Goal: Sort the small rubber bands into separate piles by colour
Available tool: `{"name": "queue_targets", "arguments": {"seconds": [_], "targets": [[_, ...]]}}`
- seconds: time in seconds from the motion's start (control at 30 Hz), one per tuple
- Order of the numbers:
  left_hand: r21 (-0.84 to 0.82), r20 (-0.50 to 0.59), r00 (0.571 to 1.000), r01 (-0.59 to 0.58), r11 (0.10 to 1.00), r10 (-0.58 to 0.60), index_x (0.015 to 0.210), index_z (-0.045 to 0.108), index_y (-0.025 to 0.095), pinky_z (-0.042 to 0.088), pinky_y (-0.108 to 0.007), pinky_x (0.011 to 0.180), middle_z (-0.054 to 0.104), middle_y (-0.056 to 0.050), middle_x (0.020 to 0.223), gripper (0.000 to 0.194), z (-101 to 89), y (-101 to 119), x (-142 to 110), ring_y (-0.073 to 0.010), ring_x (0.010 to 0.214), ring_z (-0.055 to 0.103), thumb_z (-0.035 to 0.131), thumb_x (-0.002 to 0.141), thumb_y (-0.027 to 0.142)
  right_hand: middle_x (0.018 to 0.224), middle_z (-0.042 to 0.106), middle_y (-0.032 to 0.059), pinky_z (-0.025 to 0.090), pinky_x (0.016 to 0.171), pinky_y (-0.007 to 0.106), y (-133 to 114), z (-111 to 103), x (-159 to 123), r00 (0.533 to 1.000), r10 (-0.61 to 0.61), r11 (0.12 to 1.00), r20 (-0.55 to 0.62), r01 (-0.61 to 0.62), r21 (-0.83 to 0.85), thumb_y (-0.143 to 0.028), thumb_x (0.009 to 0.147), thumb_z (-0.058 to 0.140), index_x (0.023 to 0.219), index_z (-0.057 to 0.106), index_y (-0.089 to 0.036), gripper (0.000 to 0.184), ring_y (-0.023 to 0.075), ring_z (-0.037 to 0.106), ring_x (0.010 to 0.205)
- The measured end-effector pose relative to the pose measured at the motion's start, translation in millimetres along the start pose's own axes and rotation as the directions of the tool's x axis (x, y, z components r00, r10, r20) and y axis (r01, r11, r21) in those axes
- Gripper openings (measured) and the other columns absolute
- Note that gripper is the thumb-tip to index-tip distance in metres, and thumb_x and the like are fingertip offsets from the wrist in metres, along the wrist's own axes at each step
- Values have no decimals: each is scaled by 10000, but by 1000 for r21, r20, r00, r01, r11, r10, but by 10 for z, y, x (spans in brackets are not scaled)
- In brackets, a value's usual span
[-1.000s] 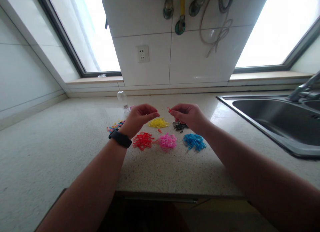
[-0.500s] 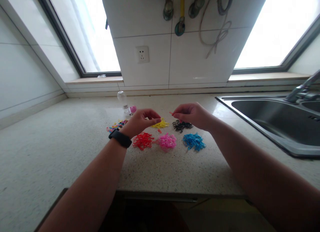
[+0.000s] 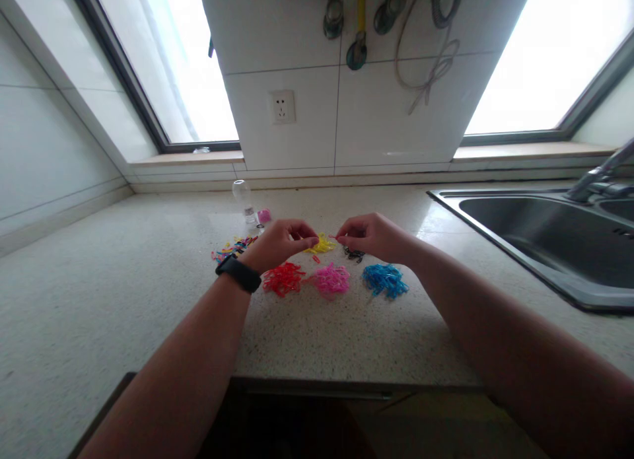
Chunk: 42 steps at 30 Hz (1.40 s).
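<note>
The right hand (image 3: 369,236) pinches a red loop (image 3: 332,236). The left hand (image 3: 281,241) is by the yellow pile (image 3: 325,243), its grip hard to tell.

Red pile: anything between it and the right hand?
Yes: one loose red piece on the counter, between the right hand and the red pile. The left hand and yellow pile sit just beyond that line.

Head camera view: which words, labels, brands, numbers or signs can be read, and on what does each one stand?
No text can be read anywhere.
Clear bottle: marks low on it, too small and blurred to read.
Black wristband: no lettering visible.
Wall socket: no lettering visible, only its holes.
</note>
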State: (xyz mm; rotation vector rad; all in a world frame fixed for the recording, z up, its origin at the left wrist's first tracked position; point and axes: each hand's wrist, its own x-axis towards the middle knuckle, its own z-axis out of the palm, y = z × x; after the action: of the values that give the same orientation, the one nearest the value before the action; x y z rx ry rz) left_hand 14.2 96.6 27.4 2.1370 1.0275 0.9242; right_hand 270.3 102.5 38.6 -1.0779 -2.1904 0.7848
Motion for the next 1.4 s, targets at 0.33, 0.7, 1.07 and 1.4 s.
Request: {"name": "queue_targets", "arguments": {"seconds": [0.33,0.7,1.07,1.4], "targets": [[250,78,997,-19,968,-1,929,759,161,416,-255,644,709,-28,792,192,-37,-27,-3,-129,697,571,680,901,333,712,709,0,339,564,251,-28,178,-18,999,-12,943,53,29,-332,-361,887,643,945,785,-204,219,100,555,595],[430,153,988,-48,902,-20,934,758,164,403,-251,654,726,-45,831,214,-72,-117,8,-143,729,612,650,917,347,892,788,6,388,639,277,-208,338,11,997,76,779,26,-43,-626,-399,909,622,1039,789,-304,232,185,692,807],[450,153,987,-24,893,-50,933,760,166,399,-251,648,726,-43,825,221,-65,-90,-3,-143,720,612,644,917,353,915,788,45,461,675,299,-201,424,65,994,109,766,28,-66,-640,-420,915,605,1019,798,-294,252,222,714,841],[459,144,989,-43,887,-26,919,755,165,401,-256,652,733,-49,837,242,-64,-116,2,-148,729,617,617,932,364,943,792,61,499,707,327,-212,440,68,992,118,765,50,-58,-642,-404,907,601,1019,807,-293,260,250,724,868]]}}
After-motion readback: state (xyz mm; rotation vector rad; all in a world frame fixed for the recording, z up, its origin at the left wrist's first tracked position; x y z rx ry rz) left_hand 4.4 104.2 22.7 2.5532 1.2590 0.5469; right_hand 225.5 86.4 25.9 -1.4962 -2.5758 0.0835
